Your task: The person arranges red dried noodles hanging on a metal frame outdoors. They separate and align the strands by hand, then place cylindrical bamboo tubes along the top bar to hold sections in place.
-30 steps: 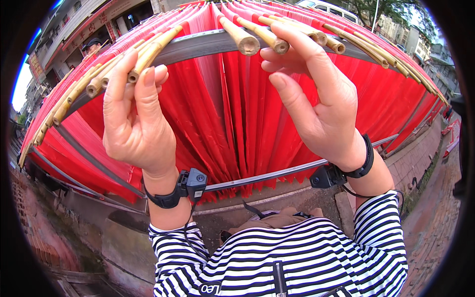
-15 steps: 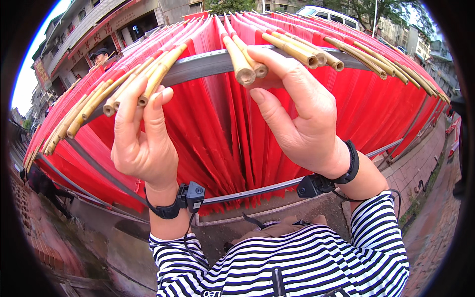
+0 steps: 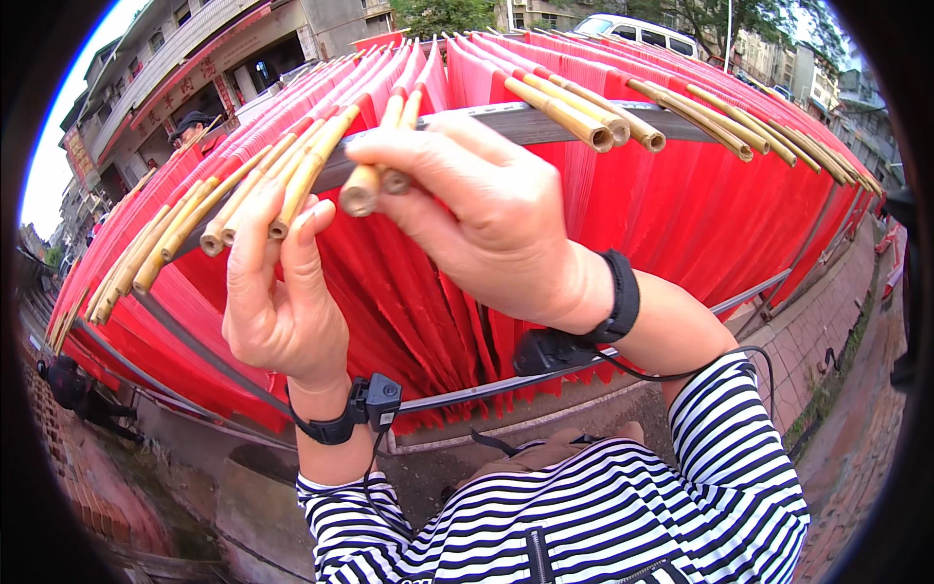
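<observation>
The left hand (image 3: 287,311), half curled, reaches up with thumb and fingers on either side of the end of a bamboo pole (image 3: 319,161); whether it grips or merely rests there cannot be told. Outward to its left, more pole ends (image 3: 190,219) fan away.

Just to its right, the right hand (image 3: 496,214) is closed on a pair of bamboo poles (image 3: 360,190), fingers over the top, the cut ends poking past the fingertips toward the left hand. The pair looks stiff and light in itself, though the red hangings (image 3: 642,224) borne beyond the hands likely add weight and drag. Smooth, round bamboo may roll or slip; it seems sturdy, with hollow ends that could split. The bare stubs nearest the wearer appear the surest hold.

Right of the right hand, a further group of poles (image 3: 556,110) juts over a grey metal rail (image 3: 530,127).
</observation>
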{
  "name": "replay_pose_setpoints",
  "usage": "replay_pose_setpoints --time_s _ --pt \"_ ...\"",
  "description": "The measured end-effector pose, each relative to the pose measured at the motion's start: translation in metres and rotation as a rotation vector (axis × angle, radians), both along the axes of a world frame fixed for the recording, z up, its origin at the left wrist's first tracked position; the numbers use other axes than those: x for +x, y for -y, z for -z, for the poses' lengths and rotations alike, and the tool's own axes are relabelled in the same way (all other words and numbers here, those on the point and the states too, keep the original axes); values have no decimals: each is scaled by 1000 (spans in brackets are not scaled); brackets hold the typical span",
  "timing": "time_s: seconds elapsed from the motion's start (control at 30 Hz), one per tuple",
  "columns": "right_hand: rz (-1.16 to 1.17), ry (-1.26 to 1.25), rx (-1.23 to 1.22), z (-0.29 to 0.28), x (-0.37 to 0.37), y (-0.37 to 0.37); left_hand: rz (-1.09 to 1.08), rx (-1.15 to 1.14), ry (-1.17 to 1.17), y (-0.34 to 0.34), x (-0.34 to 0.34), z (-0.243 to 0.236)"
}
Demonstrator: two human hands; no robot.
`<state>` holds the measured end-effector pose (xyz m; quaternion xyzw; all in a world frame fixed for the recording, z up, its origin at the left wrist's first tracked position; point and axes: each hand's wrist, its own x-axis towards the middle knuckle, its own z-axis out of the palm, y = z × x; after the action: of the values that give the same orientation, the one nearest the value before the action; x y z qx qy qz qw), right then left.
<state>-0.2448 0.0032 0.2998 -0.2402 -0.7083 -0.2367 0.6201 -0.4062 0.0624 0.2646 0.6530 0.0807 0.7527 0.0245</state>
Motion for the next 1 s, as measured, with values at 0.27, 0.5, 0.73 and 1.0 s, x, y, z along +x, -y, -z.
replay_pose_setpoints --time_s 0.27,0.5,0.73,1.0 --pt "-38 -3 17 2 -17 -16 -17 -18 11 1 2 3" --pt "24 7 -105 34 19 27 -94 42 10 19 -1 16" --pt "234 -270 -267 57 95 93 241 119 -269 47 39 27" --pt "119 -184 -307 36 129 97 421 74 -289 33 123 -7"
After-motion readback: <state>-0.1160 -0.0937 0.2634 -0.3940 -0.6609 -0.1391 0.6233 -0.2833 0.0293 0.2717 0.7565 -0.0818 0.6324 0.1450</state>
